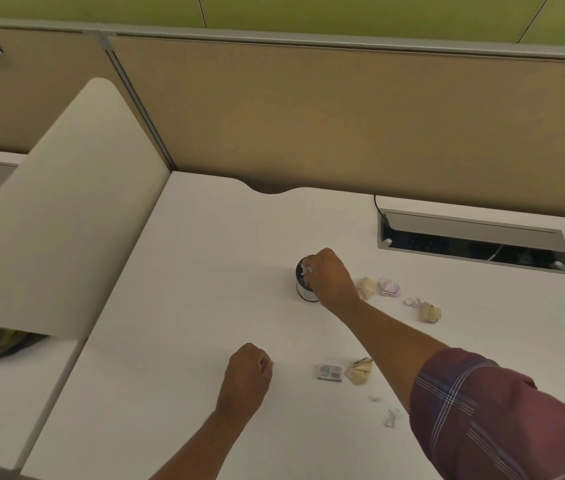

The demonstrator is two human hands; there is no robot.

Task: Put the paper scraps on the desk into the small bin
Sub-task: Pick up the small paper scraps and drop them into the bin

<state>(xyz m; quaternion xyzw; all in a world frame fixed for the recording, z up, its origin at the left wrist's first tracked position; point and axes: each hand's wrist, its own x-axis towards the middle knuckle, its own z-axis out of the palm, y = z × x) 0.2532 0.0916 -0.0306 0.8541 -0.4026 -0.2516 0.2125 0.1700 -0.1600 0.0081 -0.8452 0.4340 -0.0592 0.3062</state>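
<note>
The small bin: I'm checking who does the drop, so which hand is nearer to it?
Right. The right hand is over the small bin, pinching a pink scrap at its mouth. The left hand rests closed on the desk, well nearer the person.

- Your right hand (pixel 331 278) sits over the small bin (pixel 305 289), pinching a pinkish scrap (pixel 307 270) at its mouth.
- Your left hand (pixel 247 379) rests curled on the bench (pixel 205 271).
- Crumpled paper scraps (pixel 430 312) lie right of the bin.

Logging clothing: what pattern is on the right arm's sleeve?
Maroon sleeve with thin white plaid lines, in the head view.
</note>
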